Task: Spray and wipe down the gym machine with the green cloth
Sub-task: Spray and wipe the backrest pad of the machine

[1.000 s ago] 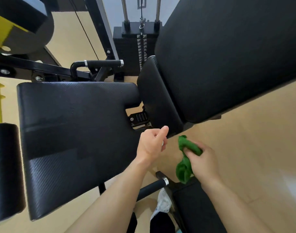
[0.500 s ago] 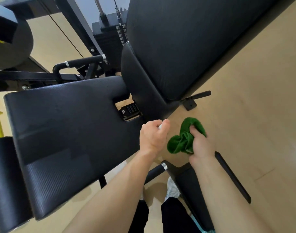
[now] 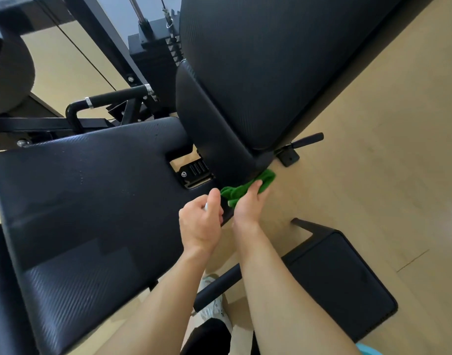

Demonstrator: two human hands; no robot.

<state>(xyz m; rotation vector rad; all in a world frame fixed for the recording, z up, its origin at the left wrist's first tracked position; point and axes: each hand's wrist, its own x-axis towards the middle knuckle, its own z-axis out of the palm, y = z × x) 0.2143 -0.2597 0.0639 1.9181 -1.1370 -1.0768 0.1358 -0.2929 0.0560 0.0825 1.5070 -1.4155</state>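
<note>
I see my right grip (image 3: 248,206) clutching the green cloth (image 3: 248,187) against the lower edge of the black back pad (image 3: 258,73). My left grip (image 3: 200,221) is clenched around something small and white, over the seat pad (image 3: 91,188) above tan flooring (image 3: 386,162).

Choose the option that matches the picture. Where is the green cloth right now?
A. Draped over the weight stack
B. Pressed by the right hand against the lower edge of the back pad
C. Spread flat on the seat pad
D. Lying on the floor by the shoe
B: the right hand holds the bunched green cloth up against the bottom edge of the back pad.
</note>
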